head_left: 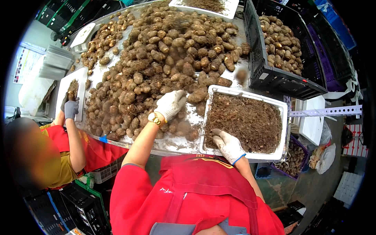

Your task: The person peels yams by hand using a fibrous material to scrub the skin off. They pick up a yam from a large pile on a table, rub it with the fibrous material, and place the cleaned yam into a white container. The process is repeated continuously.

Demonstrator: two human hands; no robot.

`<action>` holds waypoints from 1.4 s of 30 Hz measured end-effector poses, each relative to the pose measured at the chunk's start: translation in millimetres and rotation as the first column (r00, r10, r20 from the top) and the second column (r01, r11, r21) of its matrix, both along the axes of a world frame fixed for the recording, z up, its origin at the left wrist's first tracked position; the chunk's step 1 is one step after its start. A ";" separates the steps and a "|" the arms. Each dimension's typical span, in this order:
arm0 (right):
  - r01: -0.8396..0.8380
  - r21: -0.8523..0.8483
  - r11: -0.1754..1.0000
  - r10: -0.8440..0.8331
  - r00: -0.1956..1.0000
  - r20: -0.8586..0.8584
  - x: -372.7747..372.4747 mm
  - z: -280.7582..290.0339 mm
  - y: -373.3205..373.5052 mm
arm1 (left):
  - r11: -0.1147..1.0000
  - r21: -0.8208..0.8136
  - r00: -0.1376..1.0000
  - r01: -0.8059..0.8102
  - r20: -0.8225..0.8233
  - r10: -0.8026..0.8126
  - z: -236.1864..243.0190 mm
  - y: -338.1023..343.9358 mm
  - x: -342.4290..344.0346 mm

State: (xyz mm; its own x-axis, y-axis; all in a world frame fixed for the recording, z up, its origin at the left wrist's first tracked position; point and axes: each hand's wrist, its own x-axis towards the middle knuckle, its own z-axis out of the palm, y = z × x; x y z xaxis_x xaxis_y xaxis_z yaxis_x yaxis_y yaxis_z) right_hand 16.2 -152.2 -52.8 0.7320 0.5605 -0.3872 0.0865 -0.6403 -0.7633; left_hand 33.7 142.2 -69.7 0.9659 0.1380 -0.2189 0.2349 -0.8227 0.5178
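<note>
My left hand (171,105), in a white glove with a gold watch (154,118) at the wrist, is at the near edge of a big heap of hairy brown taros (137,78). Its fingers curl downward, and whatever lies under them is hidden. A larger taro (198,95) lies just right of its fingertips. Over the near left part of a white tray (246,92) is my right hand (228,146), also in a white glove, with blue trim at the cuff. Its fingers are apart and touch the brown root fibres (246,117) that fill the tray.
Behind the tray stands a black crate (256,58) holding taros. Another white tray (231,8) sits at the far edge. On the left, a co-worker's gloved hands (70,106) hold a taro over a white tray (81,82). A purple crate of taros (293,158) is on the floor at right.
</note>
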 end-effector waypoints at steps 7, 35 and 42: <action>-0.148 -0.029 0.989 0.147 0.988 -0.036 4.9 2.7 6.1 | 0.977 0.207 0.998 0.059 0.005 -0.062 -38.9 -33.9 12.9; 0.030 0.326 0.945 -0.208 0.823 0.529 43.0 21.6 41.8 | 0.681 -0.666 0.939 -0.304 -0.088 0.333 29.8 -133.7 -19.7; 0.766 0.192 0.613 -0.325 0.466 -0.823 51.9 -3.4 31.3 | 0.988 -0.024 0.863 0.151 0.491 -0.120 31.8 -135.8 4.3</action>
